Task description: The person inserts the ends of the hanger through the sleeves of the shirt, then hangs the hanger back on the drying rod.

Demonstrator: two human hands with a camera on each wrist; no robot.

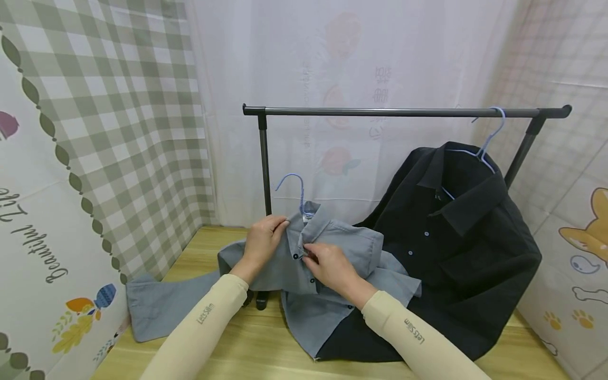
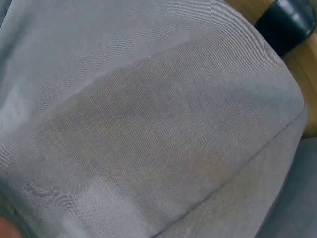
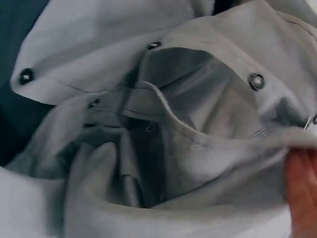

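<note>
A grey button shirt lies rumpled on the table, with the hook of a blue hanger rising out of its collar. My left hand pinches the shirt beside the collar on the left. My right hand pinches the front edge near a dark button. In the right wrist view the shirt front gapes open, and a dark button shows on its edge; fingers grip the cloth at the right. Grey cloth fills most of the left wrist view.
Behind the shirt stands a dark metal rack with a horizontal bar. A black shirt hangs at its right end on a blue hanger, its hem on the wooden table. A grey sleeve stretches left. Curtains surround the table.
</note>
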